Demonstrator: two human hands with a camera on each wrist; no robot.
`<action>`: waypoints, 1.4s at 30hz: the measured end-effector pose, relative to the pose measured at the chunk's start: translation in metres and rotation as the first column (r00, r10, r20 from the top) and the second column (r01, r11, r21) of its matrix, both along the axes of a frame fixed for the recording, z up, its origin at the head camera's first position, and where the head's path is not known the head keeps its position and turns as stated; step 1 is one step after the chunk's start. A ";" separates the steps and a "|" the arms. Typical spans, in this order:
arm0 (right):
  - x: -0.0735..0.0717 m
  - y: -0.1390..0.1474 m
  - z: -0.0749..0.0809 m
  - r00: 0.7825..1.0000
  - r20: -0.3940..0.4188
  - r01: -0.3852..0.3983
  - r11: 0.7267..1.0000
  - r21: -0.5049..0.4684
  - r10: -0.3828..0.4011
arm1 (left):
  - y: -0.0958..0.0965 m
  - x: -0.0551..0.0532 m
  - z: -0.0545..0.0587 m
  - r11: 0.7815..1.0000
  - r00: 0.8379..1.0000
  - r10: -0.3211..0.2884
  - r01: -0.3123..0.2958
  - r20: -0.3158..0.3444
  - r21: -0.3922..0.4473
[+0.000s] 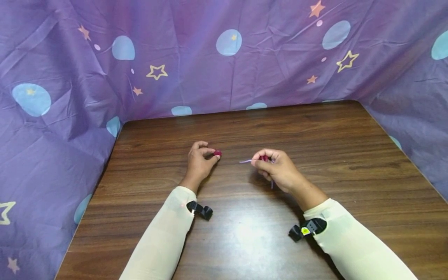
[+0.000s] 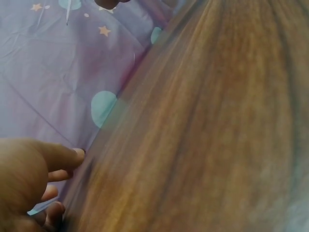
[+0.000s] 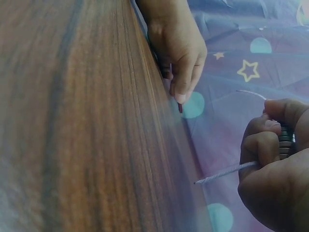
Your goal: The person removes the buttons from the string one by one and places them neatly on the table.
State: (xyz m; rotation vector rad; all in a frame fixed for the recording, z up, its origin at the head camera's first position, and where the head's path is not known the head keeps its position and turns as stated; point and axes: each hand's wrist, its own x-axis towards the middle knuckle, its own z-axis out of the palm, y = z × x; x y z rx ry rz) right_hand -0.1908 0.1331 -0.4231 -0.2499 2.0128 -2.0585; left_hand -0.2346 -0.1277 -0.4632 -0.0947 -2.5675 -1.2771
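My left hand [image 1: 199, 163] pinches a small dark red disc [image 1: 217, 153] between thumb and fingertips, low over the table. In the right wrist view that disc [image 3: 180, 108] appears edge-on. To its right, my right hand [image 1: 280, 169] holds a thin pale purple string [image 1: 245, 161], pinched near one end, which points left toward the disc. Several similar discs [image 3: 286, 142] sit stacked within the right hand's curled fingers, partly hidden. The string's other end [image 3: 224, 174] sticks out below the hand. In the left wrist view, the left hand [image 2: 29, 174] hides its disc.
Both hands work above a dark brown wooden table [image 1: 350, 155]. A purple curtain [image 1: 196, 58] with stars and blue circles hangs along its back and sides. Each pale sleeve [image 1: 161, 237] has a black camera strap at the wrist.
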 end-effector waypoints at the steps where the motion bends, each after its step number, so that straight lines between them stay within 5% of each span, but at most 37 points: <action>1: 0.000 0.000 0.000 1.000 -0.001 0.001 1.000 -0.002 -0.001 | 0.000 0.000 0.000 1.000 1.000 0.002 -0.002 0.001 -0.003; 13: 0.000 0.000 0.000 1.000 -0.025 0.000 0.998 -0.065 -0.002 | 0.000 0.000 0.000 0.998 0.998 0.038 -0.036 0.046 -0.051; 29: 0.001 0.002 0.001 1.000 -0.008 0.006 0.996 0.091 -0.005 | 0.000 0.002 0.002 0.998 0.995 0.051 -0.048 0.087 -0.043; 42: 0.000 0.003 -0.002 0.999 -0.039 -0.029 1.000 -0.004 0.029 | 0.000 0.004 0.003 0.998 0.998 0.043 -0.041 0.050 -0.044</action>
